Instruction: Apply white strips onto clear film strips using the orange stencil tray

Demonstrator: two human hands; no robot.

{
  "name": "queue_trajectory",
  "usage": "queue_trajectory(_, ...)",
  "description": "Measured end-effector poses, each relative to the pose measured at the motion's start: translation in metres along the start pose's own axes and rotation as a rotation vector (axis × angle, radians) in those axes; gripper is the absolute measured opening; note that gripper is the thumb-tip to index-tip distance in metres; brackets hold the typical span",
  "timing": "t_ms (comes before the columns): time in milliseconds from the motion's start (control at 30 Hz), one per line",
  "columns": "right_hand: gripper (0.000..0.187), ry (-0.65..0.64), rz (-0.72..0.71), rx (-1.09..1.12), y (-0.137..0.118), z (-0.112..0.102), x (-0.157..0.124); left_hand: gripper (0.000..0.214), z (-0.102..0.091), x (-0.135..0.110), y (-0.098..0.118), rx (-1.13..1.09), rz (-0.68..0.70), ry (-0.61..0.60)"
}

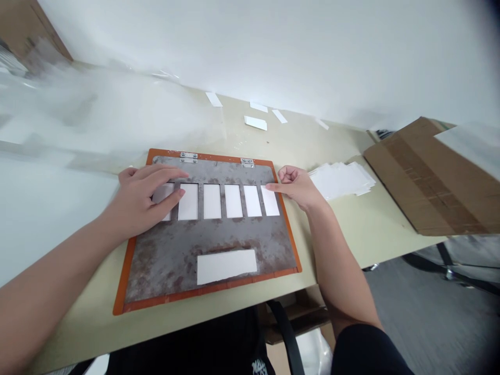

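A hinged metal plate with an orange border lies on the table in front of me. Along its upper half runs a row of several rectangular windows, each showing a white card. My left hand rests over the leftmost windows with its fingers apart, partly hiding the card there. At the right end, my right hand has its thumb stretched onto the top of the rightmost white card, while its other fingers curl in. A wider white rectangle shows near the plate's lower edge.
Right of the plate lies a pile of white cards, with a cardboard box beyond it. Loose white slips are scattered by the wall. Clear plastic sheeting spreads at the left, near another cardboard box.
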State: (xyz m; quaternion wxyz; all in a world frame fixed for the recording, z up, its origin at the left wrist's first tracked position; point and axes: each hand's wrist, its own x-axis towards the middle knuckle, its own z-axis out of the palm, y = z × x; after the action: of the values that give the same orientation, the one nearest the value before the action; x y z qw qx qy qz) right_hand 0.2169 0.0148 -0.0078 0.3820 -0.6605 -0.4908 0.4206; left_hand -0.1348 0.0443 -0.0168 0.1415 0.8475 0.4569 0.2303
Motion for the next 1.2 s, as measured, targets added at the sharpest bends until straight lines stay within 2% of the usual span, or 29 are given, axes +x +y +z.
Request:
queue_trajectory(167,0.054,0.055,-0.007,-0.041,0.004,0.007,0.003,0.03,0.0,0.0,0.001,0.0,-0.009,0.006)
queue_trajectory(367,0.052,0.053,-0.023,-0.068,0.003,0.008,0.003,0.03,0.0,0.0,0.0,-0.007,-0.009,0.006)
queue_trajectory(533,0.051,-0.007,-0.032,-0.023,-0.001,0.0,-0.003,0.03,-0.001,0.0,0.001,-0.002,-0.013,-0.006)
queue_trajectory(700,0.051,-0.084,0.025,-0.086,0.001,-0.007,-0.004,0.029,-0.001,0.0,0.001,-0.009,-0.001,0.006)
queue_trajectory(933,0.052,-0.105,0.066,-0.114,0.003,-0.005,-0.002,0.029,-0.001,0.001,0.001,-0.008,-0.006,-0.007)
queue_trajectory(1200,0.053,-0.165,0.048,-0.13,-0.003,-0.021,-0.008,0.028,0.004,0.0,-0.001,-0.043,0.0,0.049)
